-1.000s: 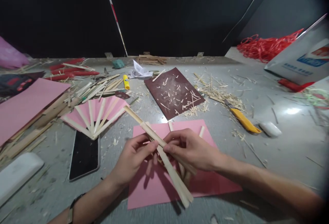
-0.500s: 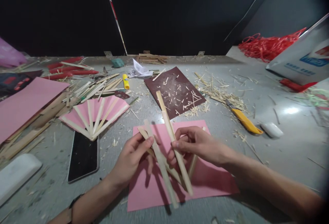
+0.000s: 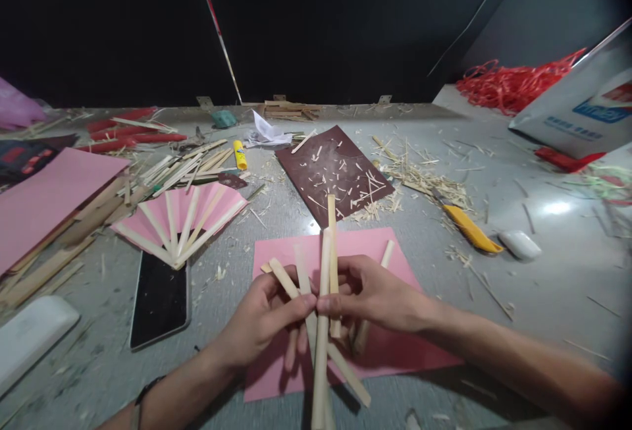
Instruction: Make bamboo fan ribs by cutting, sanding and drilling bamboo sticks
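Note:
Above a sheet of pink paper [image 3: 266, 377], my left hand [image 3: 269, 315] is closed on a few flat bamboo strips [image 3: 284, 276] that cross one another. My right hand [image 3: 368, 292] pinches more strips, a long pale bamboo strip [image 3: 320, 357] and a shorter one [image 3: 332, 226] behind it. Both thumbs nearly meet at the middle of the bundle. Another strip [image 3: 388, 255] shows beyond my right hand, over the paper. To the left, a pink paper fan with pale ribs [image 3: 185, 216] lies open, its lower end over a black phone [image 3: 160, 305].
A yellow utility knife [image 3: 469, 226] and a white object [image 3: 519, 245] lie at right. Brown sandpaper [image 3: 320, 166] bears wood shavings. Behind the fan are a yellow glue stick [image 3: 239, 155] and loose bamboo strips. Red string [image 3: 518, 87] and a white bag [image 3: 587, 114] stand far right.
My hands have come together. The strips in my right hand have swung more upright and moved left, over those in my left hand. The strips now fan apart differently.

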{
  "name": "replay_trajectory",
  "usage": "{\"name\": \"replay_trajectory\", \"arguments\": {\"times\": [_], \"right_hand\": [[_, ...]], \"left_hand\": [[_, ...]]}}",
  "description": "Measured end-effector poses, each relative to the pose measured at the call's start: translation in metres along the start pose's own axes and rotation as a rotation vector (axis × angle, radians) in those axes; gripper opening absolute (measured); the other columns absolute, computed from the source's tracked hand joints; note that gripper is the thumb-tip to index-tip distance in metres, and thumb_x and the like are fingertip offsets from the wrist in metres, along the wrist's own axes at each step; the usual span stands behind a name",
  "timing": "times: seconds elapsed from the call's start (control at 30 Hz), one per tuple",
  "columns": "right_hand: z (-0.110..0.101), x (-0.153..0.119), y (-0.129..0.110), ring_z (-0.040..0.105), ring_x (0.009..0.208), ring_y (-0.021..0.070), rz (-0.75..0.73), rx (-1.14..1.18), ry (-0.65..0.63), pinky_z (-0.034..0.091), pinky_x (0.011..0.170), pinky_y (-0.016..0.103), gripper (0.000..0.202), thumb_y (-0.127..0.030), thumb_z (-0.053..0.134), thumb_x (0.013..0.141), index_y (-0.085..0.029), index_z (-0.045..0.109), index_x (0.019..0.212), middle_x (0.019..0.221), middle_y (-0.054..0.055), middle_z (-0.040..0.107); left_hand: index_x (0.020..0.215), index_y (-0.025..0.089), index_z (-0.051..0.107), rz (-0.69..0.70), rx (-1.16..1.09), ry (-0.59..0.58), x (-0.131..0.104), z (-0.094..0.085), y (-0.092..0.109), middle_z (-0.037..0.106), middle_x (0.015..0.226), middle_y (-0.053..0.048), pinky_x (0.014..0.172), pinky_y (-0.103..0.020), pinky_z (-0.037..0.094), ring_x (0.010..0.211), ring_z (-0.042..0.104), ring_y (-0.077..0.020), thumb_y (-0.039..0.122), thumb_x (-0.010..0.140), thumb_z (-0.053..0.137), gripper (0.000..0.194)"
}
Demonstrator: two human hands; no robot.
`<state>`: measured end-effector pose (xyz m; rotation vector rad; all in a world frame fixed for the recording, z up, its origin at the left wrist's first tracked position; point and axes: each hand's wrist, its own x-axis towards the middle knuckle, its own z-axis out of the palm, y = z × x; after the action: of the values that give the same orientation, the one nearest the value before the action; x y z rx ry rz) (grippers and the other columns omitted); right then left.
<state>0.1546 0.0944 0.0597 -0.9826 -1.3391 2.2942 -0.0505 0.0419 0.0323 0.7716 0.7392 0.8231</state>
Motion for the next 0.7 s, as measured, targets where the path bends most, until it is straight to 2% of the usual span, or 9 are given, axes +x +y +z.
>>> {"name": "replay_trajectory", "arguments": {"times": [0.1, 0.27, 0.4, 0.47, 0.57, 0.63, 0.7], "right_hand": [[-0.001, 0.003, 0.005, 0.071, 0.067, 0.0142, 0.012, -0.034, 0.035, 0.06, 0.058, 0.023, 0.057, -0.042, 0.092, 0.073, -0.013, 0.071, 0.117, 0.089, 0.006, 0.075], [0.006, -0.001, 0.011, 0.07, 0.065, 0.0138, -0.017, -0.163, 0.065, 0.058, 0.055, 0.022, 0.051, -0.036, 0.093, 0.072, -0.014, 0.072, 0.113, 0.087, 0.005, 0.076], [0.003, -0.011, 0.0, 0.071, 0.064, 0.0152, -0.044, -0.266, 0.062, 0.059, 0.054, 0.024, 0.04, -0.037, 0.09, 0.075, -0.015, 0.07, 0.1, 0.08, 0.004, 0.074], [-0.016, -0.017, -0.013, 0.072, 0.07, 0.0163, -0.131, -0.377, 0.149, 0.061, 0.061, 0.026, 0.034, -0.037, 0.09, 0.075, -0.016, 0.066, 0.089, 0.079, 0.003, 0.073], [-0.072, -0.028, -0.034, 0.075, 0.074, 0.0203, -0.152, -0.545, 0.351, 0.064, 0.068, 0.034, 0.036, -0.047, 0.079, 0.084, -0.017, 0.066, 0.097, 0.087, 0.005, 0.074], [-0.111, -0.036, -0.04, 0.074, 0.076, 0.0233, -0.069, -0.765, 0.562, 0.061, 0.069, 0.038, 0.041, -0.056, 0.069, 0.089, -0.016, 0.067, 0.097, 0.088, 0.009, 0.075], [-0.136, -0.046, -0.041, 0.071, 0.073, 0.0276, 0.013, -1.126, 0.872, 0.056, 0.065, 0.042, 0.045, -0.059, 0.068, 0.089, -0.015, 0.069, 0.098, 0.08, 0.011, 0.074]], "left_hand": [[0.115, 0.009, 0.062, -0.041, -0.014, -0.039, 0.0, 0.0, -0.001, 0.071, 0.064, -0.006, 0.036, -0.015, 0.051, 0.043, 0.064, -0.0126, 0.034, 0.096, 0.071, 0.033], [0.11, 0.008, 0.068, -0.085, 0.041, -0.029, 0.001, -0.002, -0.004, 0.075, 0.077, -0.012, 0.037, -0.018, 0.052, 0.044, 0.065, -0.0136, 0.038, 0.09, 0.076, 0.037], [0.106, 0.009, 0.07, -0.079, 0.068, -0.071, 0.001, -0.001, -0.002, 0.073, 0.068, -0.008, 0.039, -0.017, 0.052, 0.04, 0.062, -0.0119, 0.039, 0.088, 0.078, 0.036], [0.099, 0.01, 0.068, -0.091, 0.067, -0.037, 0.0, -0.001, 0.002, 0.071, 0.061, -0.007, 0.038, -0.017, 0.051, 0.038, 0.06, -0.0114, 0.04, 0.09, 0.077, 0.032], [0.094, 0.012, 0.064, -0.067, 0.074, 0.043, -0.001, -0.005, 0.009, 0.067, 0.056, -0.003, 0.033, -0.014, 0.046, 0.035, 0.057, -0.0101, 0.039, 0.093, 0.073, 0.028], [0.096, 0.014, 0.063, -0.025, 0.088, 0.097, -0.001, -0.011, 0.014, 0.066, 0.055, 0.0, 0.033, -0.012, 0.044, 0.035, 0.055, -0.0086, 0.037, 0.096, 0.071, 0.024], [0.098, 0.014, 0.063, 0.008, 0.103, 0.152, 0.0, -0.016, 0.019, 0.065, 0.056, 0.002, 0.032, -0.011, 0.043, 0.036, 0.054, -0.0073, 0.035, 0.097, 0.069, 0.022]]}}
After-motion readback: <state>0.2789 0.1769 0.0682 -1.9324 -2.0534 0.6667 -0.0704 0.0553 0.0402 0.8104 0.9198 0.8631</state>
